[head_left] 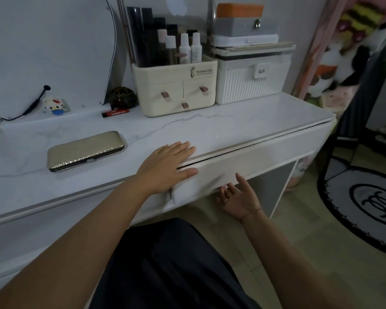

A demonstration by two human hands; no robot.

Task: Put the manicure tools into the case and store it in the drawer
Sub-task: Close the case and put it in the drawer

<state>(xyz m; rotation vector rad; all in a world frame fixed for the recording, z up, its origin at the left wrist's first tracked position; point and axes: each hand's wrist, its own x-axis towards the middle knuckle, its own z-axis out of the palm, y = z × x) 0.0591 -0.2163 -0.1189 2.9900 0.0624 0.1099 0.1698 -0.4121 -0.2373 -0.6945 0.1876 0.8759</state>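
Has the closed case (86,150) lying flat on the bench (210,126), well left of the drawer (254,159), probably awaiting storage. Spreads the left hand (165,168) flat over the drawer's top edge, grip open and empty, likely bracing. Holds the right hand (236,197) palm-up under the drawer's lower lip, grip relaxed, empty, apparently to pull.

I get a dim, greyish picture under soft, flat light. Weak sheen lies on the marble tabletop (210,126); the drawer front (243,162) looks smeared, and the frame edges bend and soften.
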